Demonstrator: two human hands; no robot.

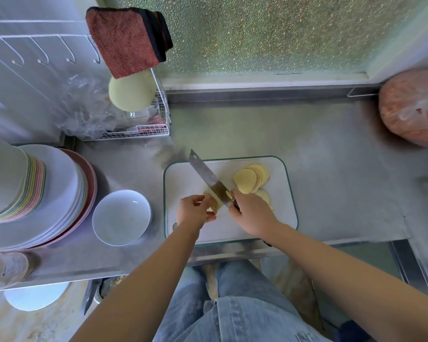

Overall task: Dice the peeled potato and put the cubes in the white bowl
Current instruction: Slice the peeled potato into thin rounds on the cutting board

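Note:
A white cutting board point(277, 218) with a green rim lies on the steel counter. On it my left hand point(194, 211) pinches a small stack of potato slices point(211, 202). My right hand point(251, 214) grips the handle of a long knife point(208, 176), whose blade lies across that stack, tip pointing to the far left. A bit of potato sticks to the blade near the handle. A fanned pile of round potato slices point(251, 178) sits on the board's far right part. The white bowl point(121, 217) stands left of the board with no cubes in it.
Stacked plates point(59, 193) and stacked bowls point(8, 178) fill the counter's left end. A wire rack point(143, 133) with a red cloth point(126, 40) over it stands behind them. A tied plastic bag point(413, 107) of orange food sits at the far right. The counter edge runs just below the board.

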